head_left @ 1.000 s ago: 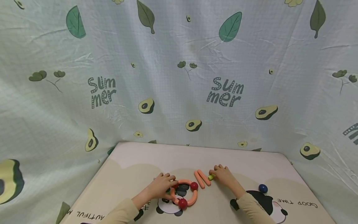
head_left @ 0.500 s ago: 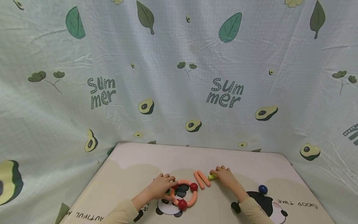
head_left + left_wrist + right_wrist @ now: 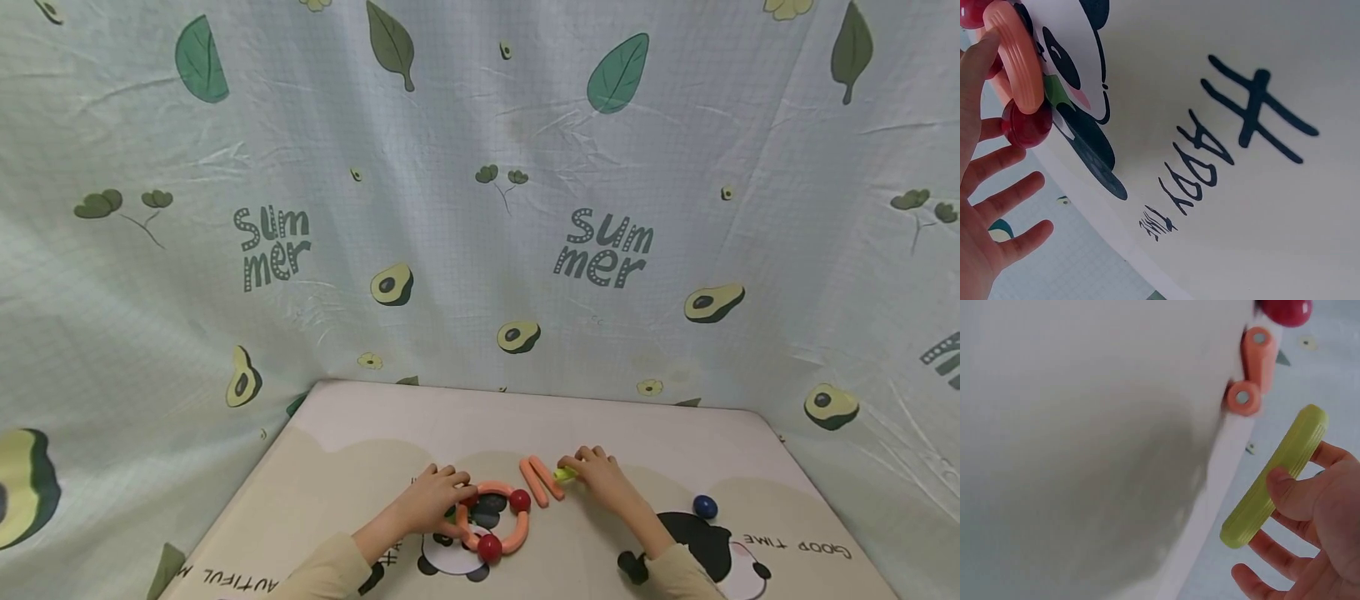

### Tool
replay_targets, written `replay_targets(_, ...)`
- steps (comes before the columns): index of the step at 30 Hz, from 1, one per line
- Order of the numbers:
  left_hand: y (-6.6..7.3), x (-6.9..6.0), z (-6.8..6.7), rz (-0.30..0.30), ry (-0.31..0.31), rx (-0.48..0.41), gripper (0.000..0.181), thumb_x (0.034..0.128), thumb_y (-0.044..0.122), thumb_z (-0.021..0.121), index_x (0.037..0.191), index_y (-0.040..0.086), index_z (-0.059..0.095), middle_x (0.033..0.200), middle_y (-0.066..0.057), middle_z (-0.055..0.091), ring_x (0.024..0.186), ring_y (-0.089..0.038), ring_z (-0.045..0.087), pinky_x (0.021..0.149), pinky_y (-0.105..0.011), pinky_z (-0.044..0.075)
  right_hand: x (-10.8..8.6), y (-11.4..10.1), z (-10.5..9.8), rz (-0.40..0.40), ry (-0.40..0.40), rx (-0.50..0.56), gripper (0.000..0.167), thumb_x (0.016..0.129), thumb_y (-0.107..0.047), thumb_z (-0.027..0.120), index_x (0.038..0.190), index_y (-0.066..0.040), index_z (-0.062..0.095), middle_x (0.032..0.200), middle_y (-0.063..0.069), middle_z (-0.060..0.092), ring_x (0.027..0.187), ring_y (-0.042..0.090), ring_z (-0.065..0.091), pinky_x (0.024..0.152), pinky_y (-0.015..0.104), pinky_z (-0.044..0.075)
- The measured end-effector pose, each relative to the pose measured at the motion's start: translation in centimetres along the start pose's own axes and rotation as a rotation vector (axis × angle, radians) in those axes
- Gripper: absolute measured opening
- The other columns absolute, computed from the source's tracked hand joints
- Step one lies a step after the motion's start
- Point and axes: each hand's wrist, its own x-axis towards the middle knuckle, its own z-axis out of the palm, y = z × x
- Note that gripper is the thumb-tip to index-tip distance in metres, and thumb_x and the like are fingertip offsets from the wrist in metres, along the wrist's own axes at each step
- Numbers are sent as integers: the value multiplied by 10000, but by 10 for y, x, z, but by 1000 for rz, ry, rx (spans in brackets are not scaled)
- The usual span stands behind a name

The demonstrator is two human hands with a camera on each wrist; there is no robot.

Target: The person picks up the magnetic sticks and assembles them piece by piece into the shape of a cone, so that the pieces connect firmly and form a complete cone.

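My left hand (image 3: 431, 500) holds the left side of a ring of curved orange rods (image 3: 522, 531) and red balls (image 3: 490, 547). In the left wrist view, the thumb presses a curved orange rod (image 3: 1019, 56), and a finger lies behind a red ball (image 3: 1029, 125); the other fingers are spread. Pinched between thumb and fingers of my right hand (image 3: 606, 482) is a yellow-green rod (image 3: 1297, 444), just right of two straight orange rods (image 3: 534, 482). Metal discs show in the ends of those orange rods (image 3: 1243, 398) in the right wrist view.
A dark blue ball (image 3: 705, 506) sits to the right, beyond my right forearm. Panda drawings and lettering cover the pale tabletop (image 3: 420, 417). Behind its far edge hangs a curtain (image 3: 450, 250) printed with leaves and avocados.
My right hand and the yellow-green rod have shifted slightly left, nearer the straight orange rods. The left hand and the ring stay where they were.
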Motion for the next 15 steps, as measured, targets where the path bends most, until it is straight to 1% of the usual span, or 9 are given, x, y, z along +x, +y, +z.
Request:
replay_targets(5, 0, -1, -1, -2, -3, 3, 548, 681, 596, 630, 1099, 247, 578, 1030, 51, 567, 833, -98, 477, 650, -245, 331, -3, -7, 0, -10, 23, 90, 309, 782, -9, 616, 998, -228, 588, 877, -11, 532, 816, 160, 460, 618, 297, 350)
replay_targets(8, 1, -1, -1, -4, -11, 5, 553, 684, 603, 623, 1105, 248, 574, 1038, 49, 567, 840, -100, 480, 657, -250, 336, -3, -11, 1, -30, 42, 128, 337, 775, 25, 607, 1013, -211, 581, 892, -7, 540, 822, 165, 471, 634, 318, 383)
replay_targets(12, 1, 0, -1, -5, -8, 6, 551, 685, 603, 622, 1103, 249, 572, 1038, 47, 565, 843, -104, 484, 659, -254, 339, -4, -17, 1, -47, 78, 199, 377, 765, 82, 569, 1033, -183, 577, 902, -10, 546, 829, 153, 479, 693, 337, 422)
replay_targets(15, 1, 0, -1, -5, -1, 7, 543, 685, 598, 627, 1100, 251, 573, 1036, 48, 566, 842, -105, 484, 656, -252, 334, -4, -21, 1, -40, 91, 272, 411, 762, 112, 538, 1063, -166, 566, 928, -16, 544, 852, 142, 476, 743, 330, 425)
